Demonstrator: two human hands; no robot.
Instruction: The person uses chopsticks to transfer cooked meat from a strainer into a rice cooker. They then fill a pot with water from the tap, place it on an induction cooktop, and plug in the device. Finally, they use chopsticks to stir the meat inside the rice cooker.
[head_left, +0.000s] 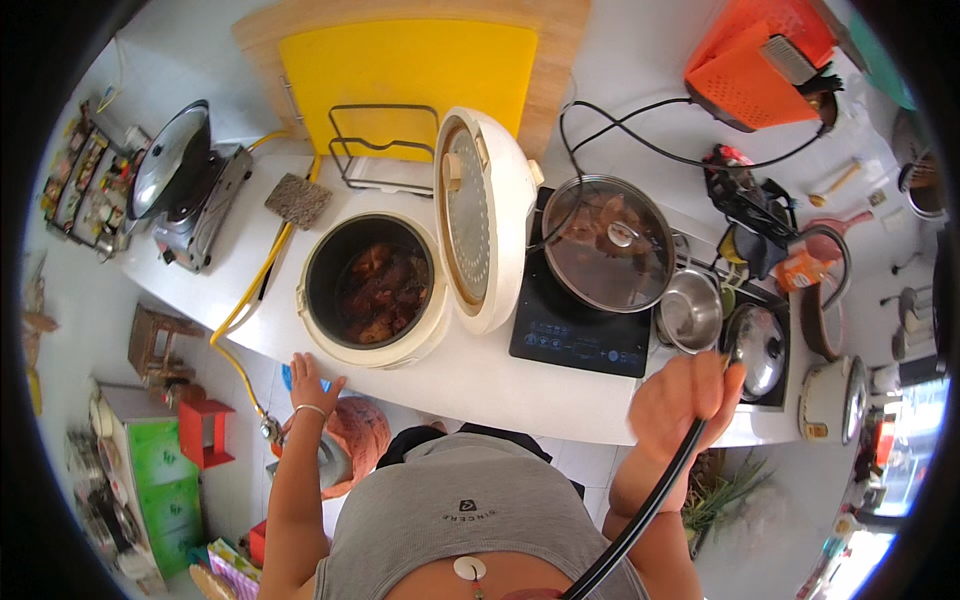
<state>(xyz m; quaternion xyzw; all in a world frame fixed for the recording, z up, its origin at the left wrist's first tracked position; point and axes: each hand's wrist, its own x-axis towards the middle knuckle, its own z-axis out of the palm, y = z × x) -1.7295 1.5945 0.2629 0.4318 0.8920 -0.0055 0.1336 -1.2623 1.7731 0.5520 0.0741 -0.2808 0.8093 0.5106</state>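
Note:
My left hand (307, 386) rests with spread fingers at the counter's front edge, below the open rice cooker (373, 289), and holds nothing. Dark braised pieces of food (385, 292) lie in liquid in its pot; its cream lid (480, 225) stands upright. Raised near the camera, my right hand (690, 405) is closed around a black handle (645, 517) with a pale stripe, which runs down to the picture's bottom; its far end is hidden. Beyond that hand, a glass-lidded pot (609, 244) of food in brown liquid sits on a black induction cooker (577, 330).
A small steel pot (690, 311) stands beside the sink, where a domed steel lid (756, 349) lies. At left are a gas stove (202, 210) with a lidded wok (172, 161), a yellow hose (255, 304) and a brown block (298, 200). A black cable (637, 135) crosses behind.

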